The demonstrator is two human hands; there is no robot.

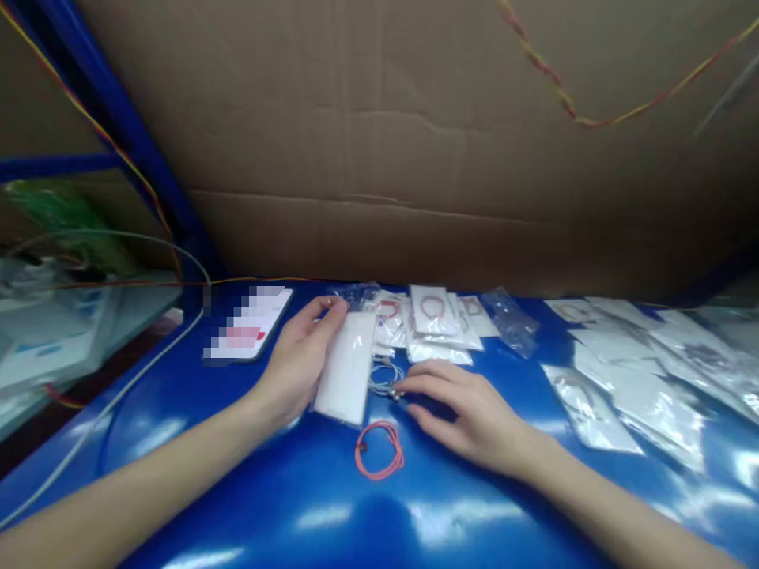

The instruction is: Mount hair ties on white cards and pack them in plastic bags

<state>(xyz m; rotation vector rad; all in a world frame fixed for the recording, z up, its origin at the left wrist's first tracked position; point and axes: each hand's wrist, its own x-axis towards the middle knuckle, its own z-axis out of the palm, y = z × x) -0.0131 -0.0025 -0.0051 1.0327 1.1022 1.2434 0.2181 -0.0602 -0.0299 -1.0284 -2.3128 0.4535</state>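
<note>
My left hand [305, 348] grips a clear plastic bag with a white card [347, 367] in it, tilted above the blue table. Just right of the card, my right hand [459, 403] reaches its fingertips to a small light-blue coiled cord [385, 378] with shiny metal bits. Its fingers are apart, and the index finger touches or nearly touches the metal bits; I cannot tell which. Below them a coral-red coiled cord [379, 450] lies flat on the table. Behind the hands lie several bagged white cards, one showing a reddish looped cord [432, 308].
A phone [252, 324] lies left of my left hand. More bagged cards [646, 379] spread over the right side of the blue table [462, 514]. A crumpled clear bag [511, 320] lies at the back. A cardboard wall [379, 158] closes off the rear, and a pale cable [142, 359] crosses the left.
</note>
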